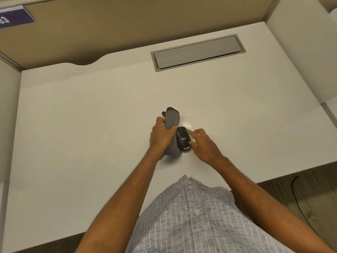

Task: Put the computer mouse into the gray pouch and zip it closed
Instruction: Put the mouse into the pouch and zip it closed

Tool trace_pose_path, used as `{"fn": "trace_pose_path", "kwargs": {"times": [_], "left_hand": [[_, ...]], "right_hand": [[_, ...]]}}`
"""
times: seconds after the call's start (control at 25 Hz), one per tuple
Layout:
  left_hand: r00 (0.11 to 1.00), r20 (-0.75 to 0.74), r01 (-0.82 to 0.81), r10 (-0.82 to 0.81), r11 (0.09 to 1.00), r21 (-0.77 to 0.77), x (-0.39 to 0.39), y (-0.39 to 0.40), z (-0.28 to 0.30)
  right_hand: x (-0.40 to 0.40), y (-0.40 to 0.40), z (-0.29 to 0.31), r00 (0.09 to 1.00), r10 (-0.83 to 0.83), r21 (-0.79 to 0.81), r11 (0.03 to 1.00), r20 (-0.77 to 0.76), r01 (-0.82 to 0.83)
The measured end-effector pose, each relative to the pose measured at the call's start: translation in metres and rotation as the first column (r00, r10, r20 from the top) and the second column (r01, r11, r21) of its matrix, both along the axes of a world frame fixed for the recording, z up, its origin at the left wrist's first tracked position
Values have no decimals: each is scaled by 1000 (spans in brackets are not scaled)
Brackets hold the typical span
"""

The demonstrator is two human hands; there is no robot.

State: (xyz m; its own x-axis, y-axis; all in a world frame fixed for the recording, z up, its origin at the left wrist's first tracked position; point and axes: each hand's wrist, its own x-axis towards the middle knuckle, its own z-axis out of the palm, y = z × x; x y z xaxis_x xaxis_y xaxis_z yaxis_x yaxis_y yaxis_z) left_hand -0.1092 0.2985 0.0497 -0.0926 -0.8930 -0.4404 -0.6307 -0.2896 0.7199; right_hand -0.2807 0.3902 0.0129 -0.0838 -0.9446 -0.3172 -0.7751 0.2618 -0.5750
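While the white desk is seen from above, a blue sign bearing white digits is found at the far left on the tan partition. Toward the middle of the desk, the gray pouch is gripped by the left hand, whose fingers are wrapped over its left side while the thumb is pressed across its right side. The pouch is stood on edge and runs away from the person, with a dark end shown at its far tip and its near end hidden partly behind the left wrist. Whether the zip is open cannot be told, and nothing can be made out inside the pouch. Just to the right, the black computer mouse is seen touching the pouch's right side; it is outside the pouch, with a small white label at its near end. The mouse is touched by the right hand: the forefinger is stretched out to its far right edge and the thumb is set against its near right edge, the other fingers being loosely curled and not closed around it. Farther back and to the right, a gray cable hatch is set into the desk with its lid down. Nearest the camera, a gray striped shirt is seen
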Motion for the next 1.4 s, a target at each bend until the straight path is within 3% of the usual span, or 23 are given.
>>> {"fn": "trace_pose_path", "kwargs": {"times": [0.16,0.32,0.52,0.8,1.0,1.12,1.4], "left_hand": [[993,-19,114,-118,983,-146,-24,6,-15],[964,-67,253,-257,965,-70,-28,27,-33],[945,-58,313,-323,940,-135,-22,56,-40],[900,14,428,-436,878,-213,-2,98,-45],[817,163,577,-554,768,-278,17,116,-48],[818,155,574,-553,772,-273,18,117,-47],[861,108,507,-497,822,-258,3,71,-48]], "right_hand": [[0,1,-4,999,33,28,999,-25,-32],[-4,-1,-2,999,31,50,998,-36,-30],[-6,-3,1,999,6,72,997,-32,-4],[-7,-5,-5,998,-55,99,993,-21,56],[-11,-4,-8,1000,-12,72,997,2,12],[-12,-4,-7,1000,10,64,998,9,-10],[-12,-7,-12,992,-123,113,987,33,118]]}}
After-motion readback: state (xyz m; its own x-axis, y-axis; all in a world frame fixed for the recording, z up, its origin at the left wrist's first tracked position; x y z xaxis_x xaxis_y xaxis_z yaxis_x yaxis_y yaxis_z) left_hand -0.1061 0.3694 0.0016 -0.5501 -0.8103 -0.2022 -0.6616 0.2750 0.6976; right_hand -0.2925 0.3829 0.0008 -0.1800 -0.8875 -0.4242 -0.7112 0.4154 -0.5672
